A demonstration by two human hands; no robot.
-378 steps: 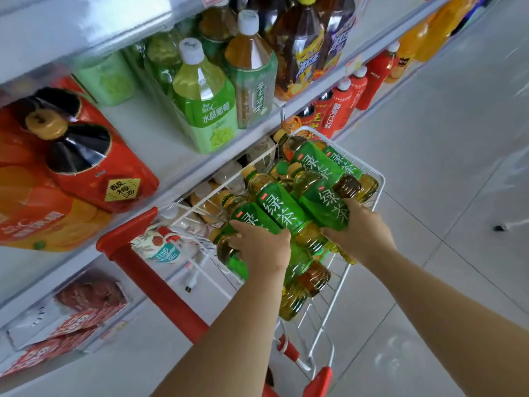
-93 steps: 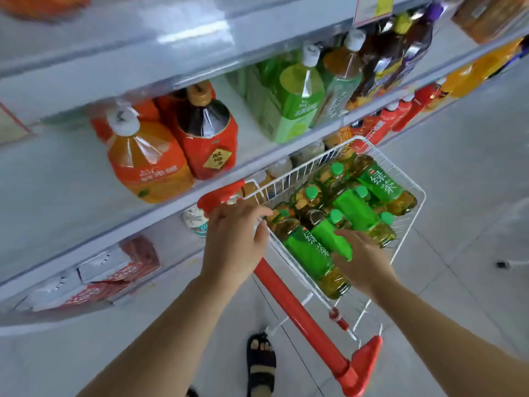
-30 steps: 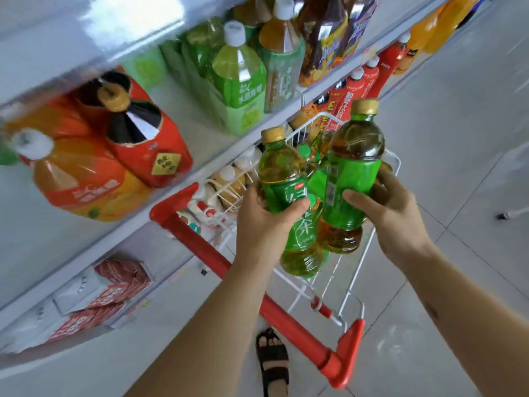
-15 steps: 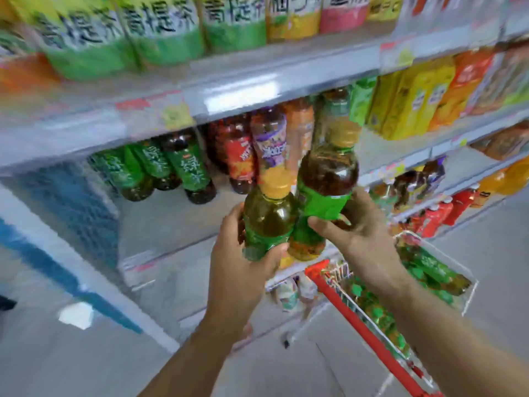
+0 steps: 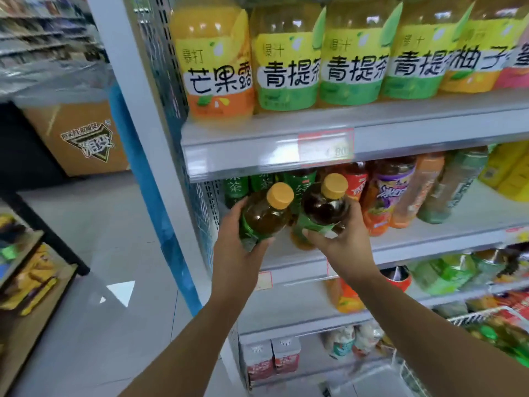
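Observation:
My left hand (image 5: 237, 247) grips a green-tea bottle (image 5: 264, 214) with a green label and a yellow cap. A second bottle of the same kind (image 5: 323, 209) is held by my right hand (image 5: 342, 242), close beside the first. Both bottles are tilted toward the middle shelf (image 5: 415, 245), at its left end. Behind them on that shelf stand several more green-tea bottles (image 5: 236, 187), partly hidden by the shelf edge above.
Large juice bottles (image 5: 289, 58) fill the upper shelf. Red, purple and orange drink bottles (image 5: 395, 190) stand right of my hands. The wire cart (image 5: 486, 315) with green bottles is at the lower right. A cardboard box (image 5: 83, 136) and a snack rack (image 5: 25, 270) lie left.
Both hands lifted the two bottles out of the cart and carried them up and forward to the middle shelf. My view swung up from the cart to the shelves.

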